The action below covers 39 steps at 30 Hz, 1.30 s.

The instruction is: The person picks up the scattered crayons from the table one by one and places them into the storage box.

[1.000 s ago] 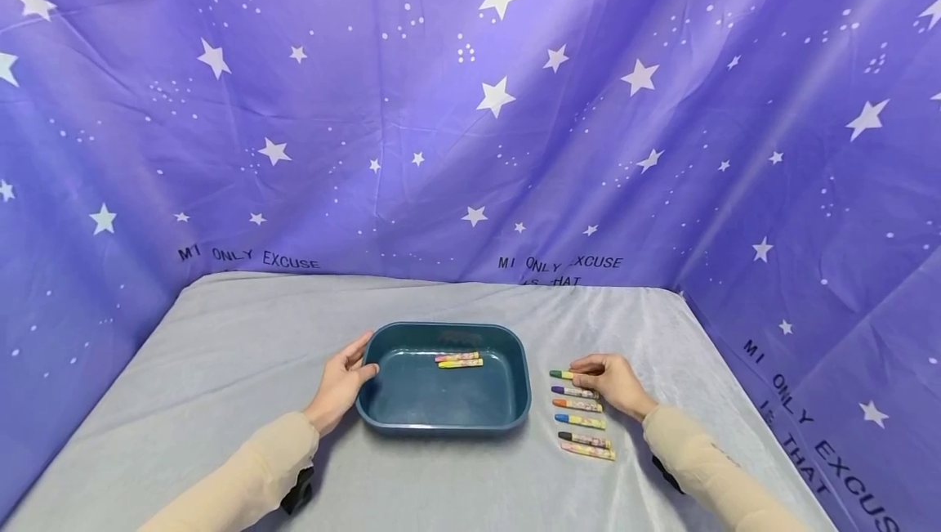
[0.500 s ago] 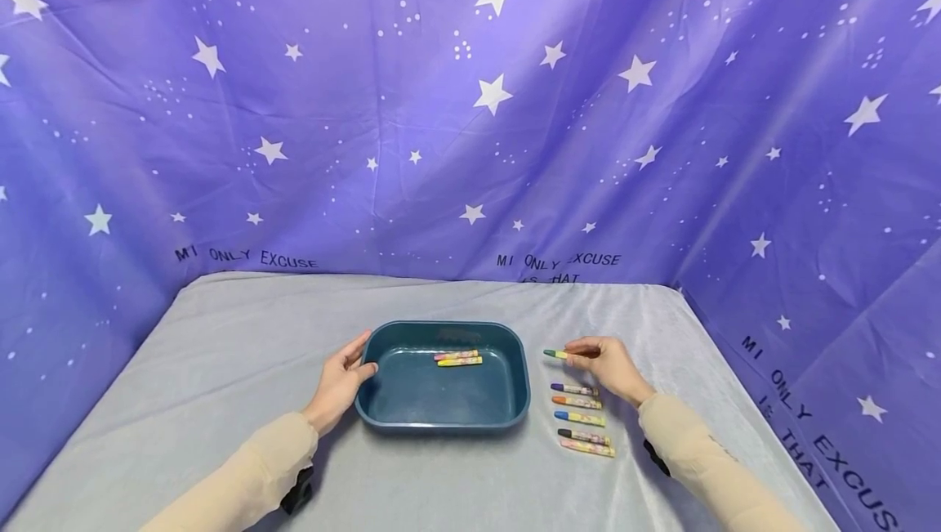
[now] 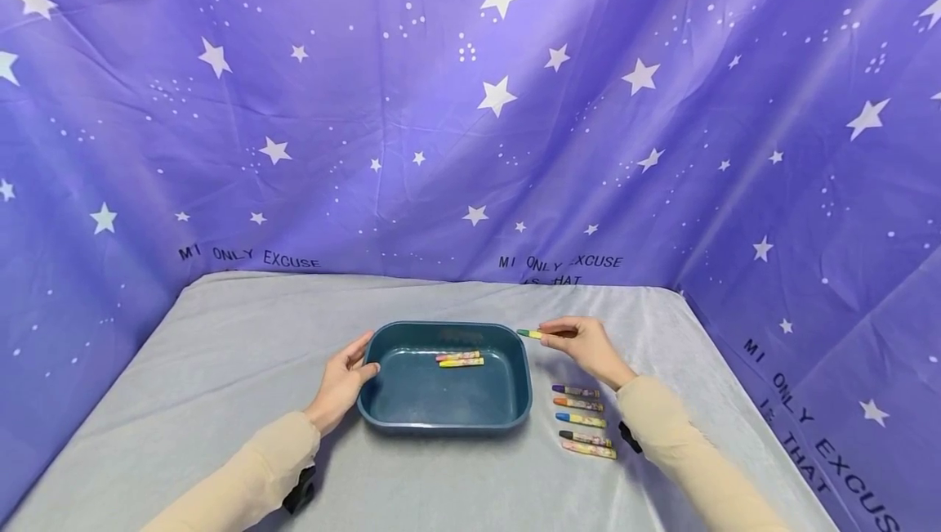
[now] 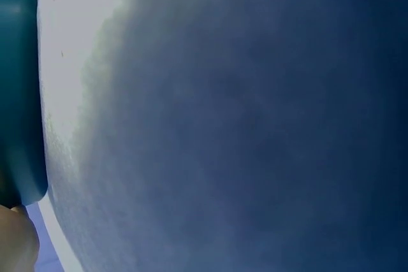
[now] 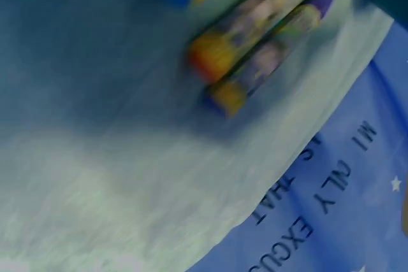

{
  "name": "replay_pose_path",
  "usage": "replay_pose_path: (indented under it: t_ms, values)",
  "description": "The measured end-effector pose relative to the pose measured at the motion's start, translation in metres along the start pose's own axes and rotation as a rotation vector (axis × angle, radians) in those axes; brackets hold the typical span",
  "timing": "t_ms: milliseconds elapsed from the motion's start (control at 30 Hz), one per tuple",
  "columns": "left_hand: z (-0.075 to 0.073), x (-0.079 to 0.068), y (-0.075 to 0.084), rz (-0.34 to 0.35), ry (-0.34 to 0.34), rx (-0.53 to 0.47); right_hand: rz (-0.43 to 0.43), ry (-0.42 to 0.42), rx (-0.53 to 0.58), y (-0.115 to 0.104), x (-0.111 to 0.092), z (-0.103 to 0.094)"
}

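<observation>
Head view: two bare hands over a cloth-covered counter (image 3: 272,328), seen as I look on. The right hand (image 3: 588,348) pinches a green crayon (image 3: 528,333) between thumb and fingers, its grip narrowed to the crayon's thickness. The crayon's tip points left, at the right rear corner of a dark teal tub (image 3: 419,401); whether tip and rim touch, I cannot tell. The left hand (image 3: 341,381) has its grip about the tub's left wall, thumb over the rim, fingers outside. Inside the tub, toward the rear, a pink crayon (image 3: 459,355) and a yellow crayon (image 3: 461,363) lie side by side. On the counter, right of the tub, a column of five runs from rear to front: purple crayon (image 3: 577,391), orange crayon (image 3: 579,404), blue crayon (image 3: 581,420), black crayon (image 3: 586,439) and pale pink crayon (image 3: 590,450), the last two close together. Behind hangs a star-printed purple curtain (image 3: 331,107). Left wrist view: the tub's wall at the left edge. Right wrist view: the blue, orange and purple crayons, blurred.
</observation>
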<state>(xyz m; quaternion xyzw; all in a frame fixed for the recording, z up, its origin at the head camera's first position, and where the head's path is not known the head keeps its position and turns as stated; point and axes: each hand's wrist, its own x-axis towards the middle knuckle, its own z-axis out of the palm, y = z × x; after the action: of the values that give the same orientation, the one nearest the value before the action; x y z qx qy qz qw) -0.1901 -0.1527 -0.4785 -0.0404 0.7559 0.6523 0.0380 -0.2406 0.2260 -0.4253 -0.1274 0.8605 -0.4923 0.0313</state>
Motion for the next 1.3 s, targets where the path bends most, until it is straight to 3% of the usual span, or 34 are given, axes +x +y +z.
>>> replay_pose_path:
  t_ms: [433,933,1067,1300]
  values:
    - [0.003,0.001,-0.001,0.006,-0.001,-0.016,-0.041,-0.018,0.051,-0.017,0.009,0.036]
    - [0.000,0.002,0.001,0.010,0.011,-0.015,-0.026,-0.088,0.093,-0.038,0.021,0.075]
    - [-0.001,0.002,0.000,0.015,0.006,-0.011,-0.056,-0.082,0.061,-0.038,0.023,0.087]
    - [0.001,0.001,-0.001,0.010,0.001,-0.009,-0.036,-0.081,0.013,-0.039,0.024,0.107]
